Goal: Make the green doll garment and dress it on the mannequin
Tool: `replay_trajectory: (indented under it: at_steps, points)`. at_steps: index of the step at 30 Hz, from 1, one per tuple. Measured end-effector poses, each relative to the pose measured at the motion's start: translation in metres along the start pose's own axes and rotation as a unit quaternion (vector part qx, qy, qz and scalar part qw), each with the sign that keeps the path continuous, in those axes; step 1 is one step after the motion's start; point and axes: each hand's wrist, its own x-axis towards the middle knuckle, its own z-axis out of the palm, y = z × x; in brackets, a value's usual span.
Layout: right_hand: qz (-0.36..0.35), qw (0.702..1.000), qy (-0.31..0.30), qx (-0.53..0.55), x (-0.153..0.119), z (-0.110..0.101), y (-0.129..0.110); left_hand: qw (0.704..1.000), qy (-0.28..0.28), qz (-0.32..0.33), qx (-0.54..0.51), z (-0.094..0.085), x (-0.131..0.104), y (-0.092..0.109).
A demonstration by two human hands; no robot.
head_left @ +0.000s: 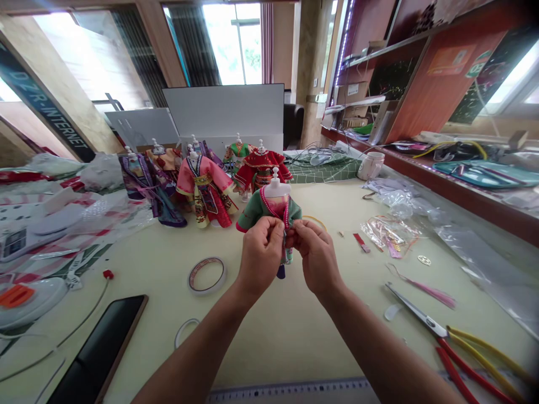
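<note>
A small white mannequin (275, 189) stands upright in the middle of the table, dressed in a green robe (253, 210) with pink-trimmed edges crossing at the chest. My left hand (261, 249) pinches the front of the robe at the waist. Close beside it, my right hand (315, 252) is also closed at the waist, thumb and forefinger together on the cloth. The fingertips of both hands nearly meet and hide the part of the garment between them. Below the hands the green skirt and a dark blue tip show.
Several dressed mannequins (206, 188) stand behind. A tape roll (206, 275) and black phone (99, 350) lie left. Scissors (429, 324), a pink tassel (432, 290) and plastic bags (389, 233) are right. A ruler (295, 391) lies along the near edge.
</note>
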Motion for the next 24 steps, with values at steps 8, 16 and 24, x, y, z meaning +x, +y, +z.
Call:
replay_trajectory:
  at_steps: [8, 16, 24]
  points:
    - [0.031, 0.999, -0.017, 0.028, 0.0005, -0.0011, 0.001, 0.999, -0.012, -0.019, -0.038, 0.0008, -0.0013, -0.0008]
    - [0.017, 0.999, -0.013, 0.036, 0.0012, -0.0013, 0.0035, 0.999, -0.028, -0.026, -0.021, -0.0018, -0.002, -0.0026]
    - [0.001, 0.999, -0.02, 0.027, -0.0009, -0.0014, 0.0039, 0.998, -0.017, -0.037, -0.041, -0.0015, -0.0043, -0.0017]
